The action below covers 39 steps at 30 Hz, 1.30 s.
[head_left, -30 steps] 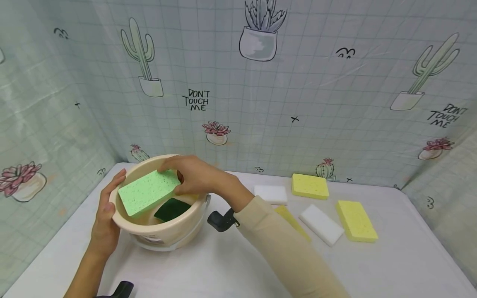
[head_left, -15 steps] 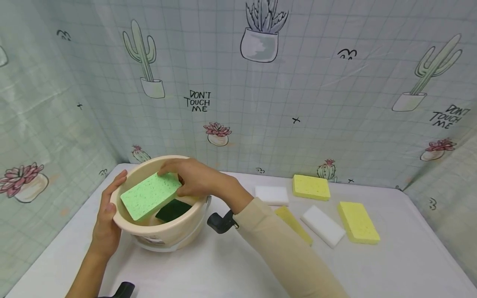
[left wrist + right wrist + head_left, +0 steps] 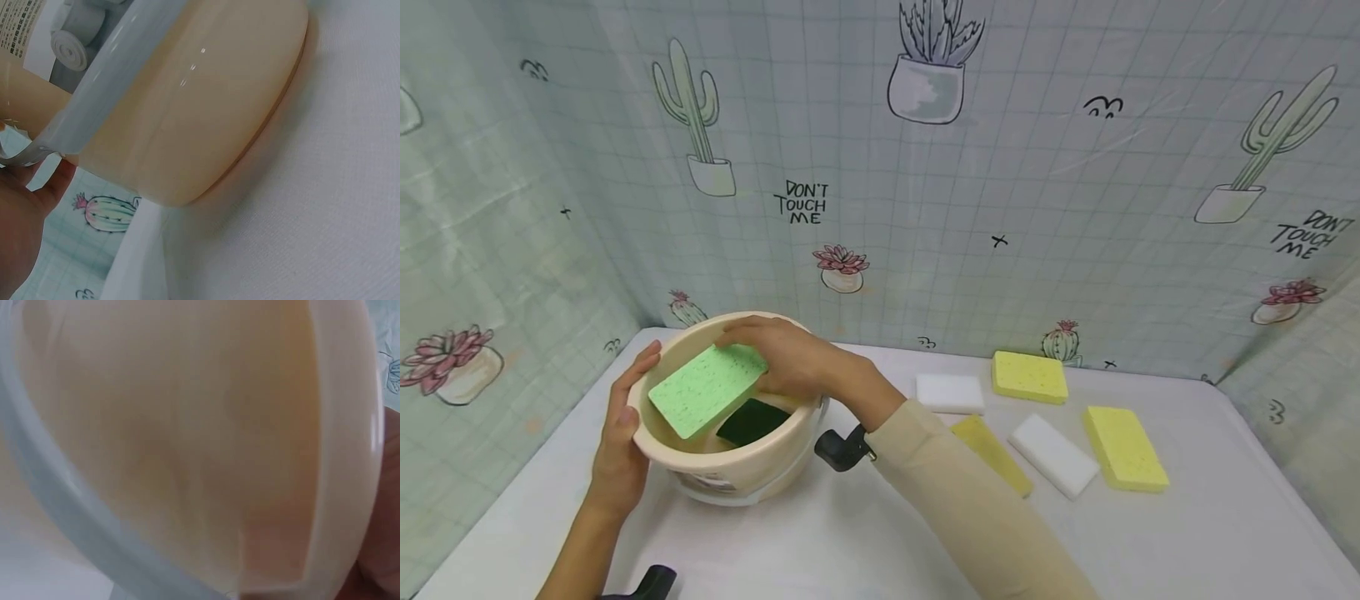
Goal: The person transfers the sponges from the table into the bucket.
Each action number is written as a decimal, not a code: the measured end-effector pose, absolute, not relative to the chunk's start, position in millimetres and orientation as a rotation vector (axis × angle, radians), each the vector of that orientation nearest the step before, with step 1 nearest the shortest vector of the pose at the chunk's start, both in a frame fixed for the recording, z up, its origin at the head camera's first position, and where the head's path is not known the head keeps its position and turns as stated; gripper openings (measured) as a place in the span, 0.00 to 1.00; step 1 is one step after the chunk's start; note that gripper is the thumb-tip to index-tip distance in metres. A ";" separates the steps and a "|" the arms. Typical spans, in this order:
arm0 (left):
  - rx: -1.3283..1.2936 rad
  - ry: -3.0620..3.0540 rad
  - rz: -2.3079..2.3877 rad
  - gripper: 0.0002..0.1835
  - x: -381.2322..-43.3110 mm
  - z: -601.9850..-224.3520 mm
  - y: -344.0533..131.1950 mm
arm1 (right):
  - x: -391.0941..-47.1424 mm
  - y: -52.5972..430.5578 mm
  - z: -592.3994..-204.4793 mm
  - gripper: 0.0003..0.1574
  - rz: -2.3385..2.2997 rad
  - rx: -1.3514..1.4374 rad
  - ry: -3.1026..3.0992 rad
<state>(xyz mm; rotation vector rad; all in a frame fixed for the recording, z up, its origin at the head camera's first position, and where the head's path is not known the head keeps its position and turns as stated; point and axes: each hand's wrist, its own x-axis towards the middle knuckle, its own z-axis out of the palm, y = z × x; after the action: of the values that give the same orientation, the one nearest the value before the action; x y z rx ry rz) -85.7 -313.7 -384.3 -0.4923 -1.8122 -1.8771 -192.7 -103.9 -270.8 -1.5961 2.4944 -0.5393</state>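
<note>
A cream bucket (image 3: 760, 462) with a pale handle stands at the table's left. My left hand (image 3: 617, 458) holds its left side, thumb at the rim. Inside the bucket's mouth, my right hand (image 3: 793, 354) grips a speckled light green sponge (image 3: 706, 393) by its right end. Below the sponge lies a dark green scouring pad or pad-faced sponge (image 3: 751, 422), partly hidden. In the left wrist view, the bucket wall (image 3: 194, 100) and handle hide much of the left hand (image 3: 19, 225). The right wrist view shows mostly bucket wall (image 3: 175, 425), with the right hand (image 3: 382, 531) behind the rim.
To the right lie yellow sponges (image 3: 1028, 377), one of them a flatter, darker yellow piece (image 3: 992, 454) beside the right sleeve. White sponge blocks (image 3: 1054, 454) lie among them. A patterned curtain (image 3: 887, 183) rises behind and at both sides of the white table.
The light green sponge has tipped slightly in the right hand and stays over the bucket's mouth. The left hand keeps its hold. The head view has shifted a little.
</note>
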 end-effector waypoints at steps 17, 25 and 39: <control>-0.504 -1.792 -1.886 0.29 -84.5 -381.5 -309.7 | -193.2 -103.5 -271.1 0.36 -0.610 -1.438 2.561; -0.535 -1.787 -1.896 0.29 -84.1 -384.0 -312.2 | -194.8 -102.1 -268.3 0.33 -0.561 -1.441 2.555; -0.521 -1.792 -1.904 0.29 -82.8 -382.1 -311.6 | -192.9 -72.5 -260.9 0.30 -0.698 -1.527 2.560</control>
<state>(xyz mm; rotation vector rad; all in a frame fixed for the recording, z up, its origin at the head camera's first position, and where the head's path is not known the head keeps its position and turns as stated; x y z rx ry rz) -82.8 -311.6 -382.1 -0.5210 -1.7922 -1.9035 -192.9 -72.5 -260.9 -1.5272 2.5598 -0.6983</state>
